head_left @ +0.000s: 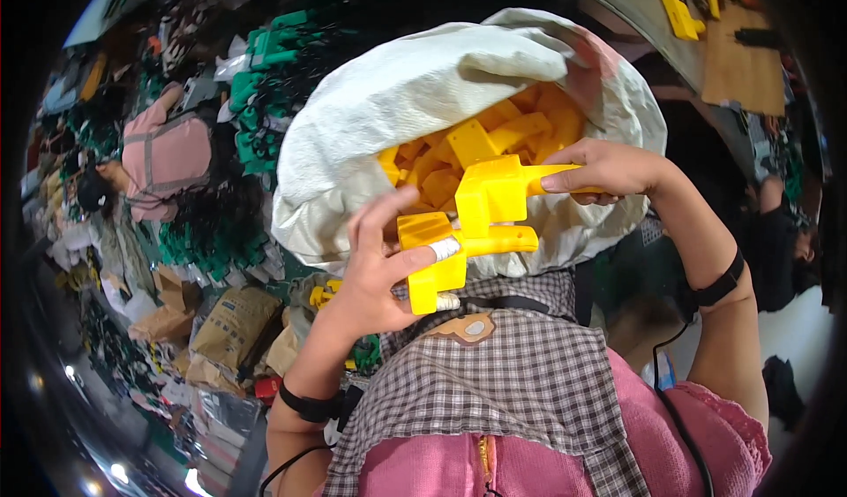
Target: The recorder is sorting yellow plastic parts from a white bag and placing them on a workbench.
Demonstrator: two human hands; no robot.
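my left hand (366, 276) grips the blocky head of a smooth yellow piece (434, 278), white wrapping (447, 249) on two of its digits; a slim handle with a rounded end juts out to the right. my right hand (609, 175) pinches the handle of a second yellow piece (492, 195), its squared head toward the left one. both hang over the near edge of a creased, woven-looking white sack (371, 113), its mouth gaping on a jumble of similar yellow pieces (472, 144). below them lies my soft checked apron (494, 378).
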